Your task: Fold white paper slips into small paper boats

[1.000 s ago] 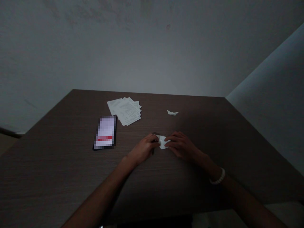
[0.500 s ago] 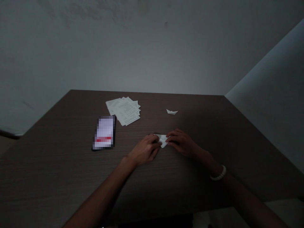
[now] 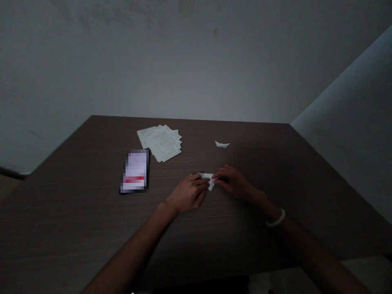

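Note:
A small folded piece of white paper (image 3: 210,186) lies on the dark wooden table (image 3: 101,237), between my two hands. My left hand (image 3: 190,192) is closed on its left side, the fingers pressing it against the tabletop. At its right edge, my right hand (image 3: 232,181) pinches the paper with thumb and fingertips. The fingers cover both sides of the paper, so only its middle and lower point show. Beyond my right hand stands a small folded paper boat (image 3: 222,144), touched by neither hand.
A fanned stack of printed sheets (image 3: 161,143) lies at the back left. In front of it is a phone or tablet (image 3: 134,171) with a lit, blurred screen. A grey wall (image 3: 196,73) rises behind the table, and another wall (image 3: 352,122) stands on the right.
My right hand has shifted slightly left over the paper, its fingertips now closer to the left hand's. My left hand stays nearly still on the paper.

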A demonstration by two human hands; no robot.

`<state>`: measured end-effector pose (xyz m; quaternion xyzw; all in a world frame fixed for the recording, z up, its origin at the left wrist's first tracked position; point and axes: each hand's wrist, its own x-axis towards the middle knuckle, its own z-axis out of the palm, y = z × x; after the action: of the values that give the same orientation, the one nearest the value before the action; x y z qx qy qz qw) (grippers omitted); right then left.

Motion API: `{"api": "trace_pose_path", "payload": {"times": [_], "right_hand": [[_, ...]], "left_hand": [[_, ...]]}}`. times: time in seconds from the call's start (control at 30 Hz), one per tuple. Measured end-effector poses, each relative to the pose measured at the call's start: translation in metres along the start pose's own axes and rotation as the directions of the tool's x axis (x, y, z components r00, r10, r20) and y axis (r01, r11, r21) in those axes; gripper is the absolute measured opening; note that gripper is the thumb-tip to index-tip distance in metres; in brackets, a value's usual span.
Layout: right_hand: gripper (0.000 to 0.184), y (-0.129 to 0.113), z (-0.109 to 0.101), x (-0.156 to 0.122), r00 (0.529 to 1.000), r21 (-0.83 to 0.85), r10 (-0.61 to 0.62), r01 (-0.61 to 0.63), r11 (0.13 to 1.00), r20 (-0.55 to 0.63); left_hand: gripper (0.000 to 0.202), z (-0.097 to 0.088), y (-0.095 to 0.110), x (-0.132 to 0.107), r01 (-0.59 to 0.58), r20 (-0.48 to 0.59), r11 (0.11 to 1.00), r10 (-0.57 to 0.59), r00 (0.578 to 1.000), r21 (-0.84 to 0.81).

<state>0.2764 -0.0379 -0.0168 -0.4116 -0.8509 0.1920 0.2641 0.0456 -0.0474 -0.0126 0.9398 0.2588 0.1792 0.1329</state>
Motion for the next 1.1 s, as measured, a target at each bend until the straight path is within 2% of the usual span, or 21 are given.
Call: {"api": "trace_pose_path", "payload": {"times": [0.2,0.47,0.63,0.8,0.97,1.1], "right_hand": [[0.017,-0.002,0.006,-0.002,0.990,0.078,0.117,-0.111,0.991,-0.076],[0.014,-0.007,0.010,-0.001,0.973,0.097,0.199,-0.188,0.977,-0.121],[0.015,-0.008,0.010,-0.002,0.978,0.103,0.166,-0.154,0.983,-0.126],[0.024,-0.005,0.000,-0.006,0.999,0.062,0.032,-0.030,0.998,-0.031],[0.012,-0.002,-0.003,-0.008,0.998,0.018,-0.047,0.047,0.999,0.036],[0.014,-0.004,-0.005,-0.008,0.994,-0.038,-0.082,0.085,0.996,0.077]], "left_hand": [[0.024,0.000,0.001,-0.001,-0.011,-0.018,1.000,0.011,1.000,-0.003],[0.021,0.003,0.002,-0.001,-0.033,-0.041,0.999,0.031,0.999,-0.029],[0.020,0.005,0.001,-0.002,-0.043,-0.041,0.999,0.041,0.998,-0.026],[0.020,0.004,0.000,-0.002,-0.026,-0.035,0.999,0.025,0.999,-0.029],[0.025,0.000,0.002,-0.002,-0.020,-0.007,1.000,0.020,1.000,0.020],[0.028,-0.002,0.003,-0.003,-0.010,0.016,0.999,0.009,1.000,0.044]]}}
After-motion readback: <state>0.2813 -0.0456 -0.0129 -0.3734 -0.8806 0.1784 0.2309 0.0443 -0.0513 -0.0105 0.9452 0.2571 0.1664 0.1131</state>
